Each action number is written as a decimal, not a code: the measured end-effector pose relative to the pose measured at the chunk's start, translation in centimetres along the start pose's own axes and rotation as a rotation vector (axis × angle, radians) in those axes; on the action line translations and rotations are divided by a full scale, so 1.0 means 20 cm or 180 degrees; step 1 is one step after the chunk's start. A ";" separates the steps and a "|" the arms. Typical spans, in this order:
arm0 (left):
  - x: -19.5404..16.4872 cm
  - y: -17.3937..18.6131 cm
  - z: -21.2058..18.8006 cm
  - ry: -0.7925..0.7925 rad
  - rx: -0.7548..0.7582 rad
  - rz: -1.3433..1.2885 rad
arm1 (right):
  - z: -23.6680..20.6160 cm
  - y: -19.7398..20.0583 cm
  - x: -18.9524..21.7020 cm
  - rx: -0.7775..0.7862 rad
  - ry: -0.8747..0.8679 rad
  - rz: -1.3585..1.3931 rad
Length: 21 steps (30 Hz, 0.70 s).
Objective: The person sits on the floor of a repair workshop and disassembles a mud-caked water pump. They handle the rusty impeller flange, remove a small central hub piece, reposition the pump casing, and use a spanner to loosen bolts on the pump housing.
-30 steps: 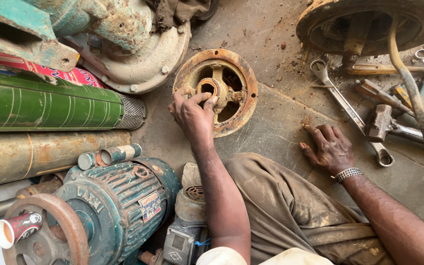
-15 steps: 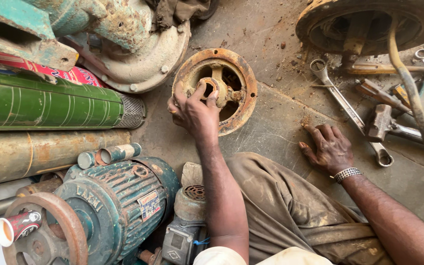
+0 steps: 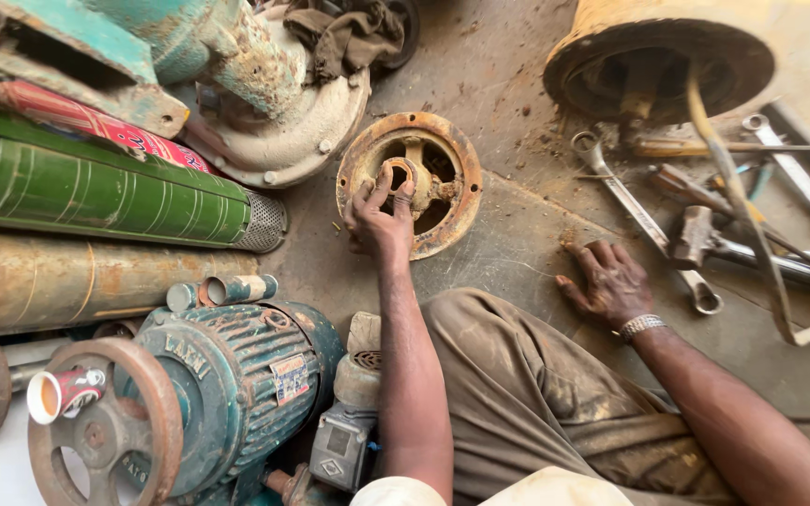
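Left hand (image 3: 382, 220) pinches a small rusty ring (image 3: 398, 175) over the round rusted bearing housing (image 3: 412, 183). Right hand (image 3: 611, 281), at four o'clock from it, lies open-fingered, flat on the floor (image 3: 508, 253).

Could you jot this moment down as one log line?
left hand: lifting small rusty ring off round rusty housing | right hand: flat on floor beside wrench

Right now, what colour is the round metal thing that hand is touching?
Rusty orange-brown, seen in the head view: the round metal housing under the left hand.

Dusty, stained concrete floor (image 3: 517, 66)
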State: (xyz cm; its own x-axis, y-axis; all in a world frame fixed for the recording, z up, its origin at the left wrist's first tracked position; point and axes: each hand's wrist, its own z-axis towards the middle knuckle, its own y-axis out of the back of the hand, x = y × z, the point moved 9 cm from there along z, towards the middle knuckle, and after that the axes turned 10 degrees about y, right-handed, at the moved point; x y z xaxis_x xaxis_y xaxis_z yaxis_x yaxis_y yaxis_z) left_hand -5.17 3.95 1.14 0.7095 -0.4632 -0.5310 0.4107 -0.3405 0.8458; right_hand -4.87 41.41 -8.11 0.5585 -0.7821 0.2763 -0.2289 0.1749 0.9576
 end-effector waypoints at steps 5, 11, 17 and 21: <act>-0.06 0.06 -0.11 -0.0301 -0.0493 0.0010 | -0.05 0.08 0.07 -0.0092 0.0192 0.0001; -0.18 0.28 -0.43 -0.0490 -0.0756 -0.0211 | -0.16 0.18 0.15 -0.0490 -0.0078 0.0956; -0.42 0.28 -1.20 -0.2215 0.0430 -0.1046 | -0.46 0.30 0.20 -0.1398 -0.0624 0.2833; -0.41 0.35 -1.30 -0.2332 0.0975 -0.1427 | -0.66 0.44 0.25 -0.1952 -0.1037 0.2805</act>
State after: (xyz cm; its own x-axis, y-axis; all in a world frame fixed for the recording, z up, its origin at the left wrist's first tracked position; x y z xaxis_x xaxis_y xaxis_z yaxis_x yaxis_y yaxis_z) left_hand 6.76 26.73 12.68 -0.0642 -0.6032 -0.7950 0.3161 -0.7679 0.5571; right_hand 6.46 46.90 2.87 0.1396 -0.3434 0.9288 0.0401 0.9391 0.3412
